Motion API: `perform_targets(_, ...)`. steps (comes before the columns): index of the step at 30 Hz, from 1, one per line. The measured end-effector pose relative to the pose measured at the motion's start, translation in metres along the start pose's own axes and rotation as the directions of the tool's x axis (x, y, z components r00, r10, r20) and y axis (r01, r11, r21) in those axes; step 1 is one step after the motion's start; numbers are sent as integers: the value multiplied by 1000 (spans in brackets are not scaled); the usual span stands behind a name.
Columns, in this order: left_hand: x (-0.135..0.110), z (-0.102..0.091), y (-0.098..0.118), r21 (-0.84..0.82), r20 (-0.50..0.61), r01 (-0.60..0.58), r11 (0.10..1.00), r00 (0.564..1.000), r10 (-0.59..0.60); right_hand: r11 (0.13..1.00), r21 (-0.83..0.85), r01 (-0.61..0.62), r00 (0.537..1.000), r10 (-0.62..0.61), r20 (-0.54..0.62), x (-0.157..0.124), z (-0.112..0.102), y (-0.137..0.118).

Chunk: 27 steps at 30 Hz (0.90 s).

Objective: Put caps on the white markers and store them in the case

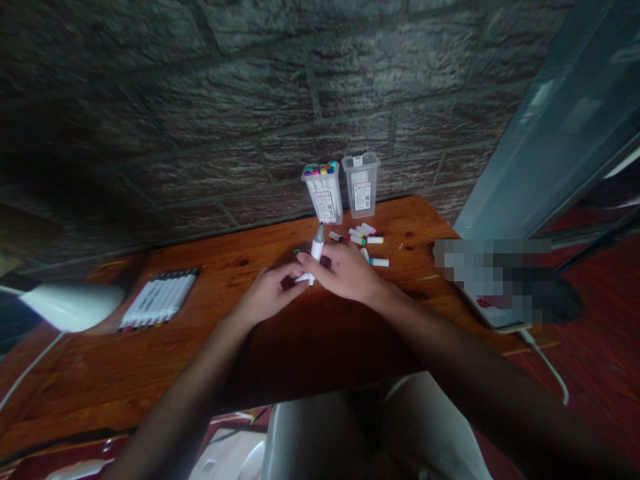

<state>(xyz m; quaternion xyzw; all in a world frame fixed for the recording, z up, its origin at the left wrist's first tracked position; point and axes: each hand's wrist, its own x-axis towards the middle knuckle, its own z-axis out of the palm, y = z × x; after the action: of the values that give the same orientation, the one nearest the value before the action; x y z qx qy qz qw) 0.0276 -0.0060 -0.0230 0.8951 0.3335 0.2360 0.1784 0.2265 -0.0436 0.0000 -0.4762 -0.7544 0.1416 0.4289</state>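
Observation:
In the middle of the view my right hand (347,270) is closed around a white marker (317,252), held nearly upright with its grey collar and dark tip pointing up. My left hand (273,293) meets it from the left, fingers pinched on a small white cap-like piece (302,277) close to the marker's lower end. A small green end (297,253) shows by the right fingertips; what it belongs to is hidden. Beyond the right hand lie several loose marker caps (375,240), white with coloured ends. Another cap (379,263) rests beside that hand.
Against the brick wall stand a clear case (327,193) of colour-ended markers and a second clear case (362,190) without visible markers. A row of markers (160,300) lies left on the wooden table (220,267), near a white lamp (75,307). A blurred-out device (495,287) with a cable sits right.

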Motion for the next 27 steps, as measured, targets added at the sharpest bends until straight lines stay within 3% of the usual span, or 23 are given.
perform_targets(16,0,0,0,-1,-1,2,1000,1000,-2,1000,14,-24,1000,23,10,0,0,-2)
perform_targets(21,0,-1,2,-58,-11,25,998,1000,-26,990,122,-71,997,72,-8,4,-3,3)
perform_targets(24,1,1,4,-172,-79,78,982,993,-93,906,387,-173,973,218,-75,13,-8,15)
perform_targets(27,2,4,6,-372,-188,107,922,964,-188,666,682,-302,875,478,-80,21,-14,28)
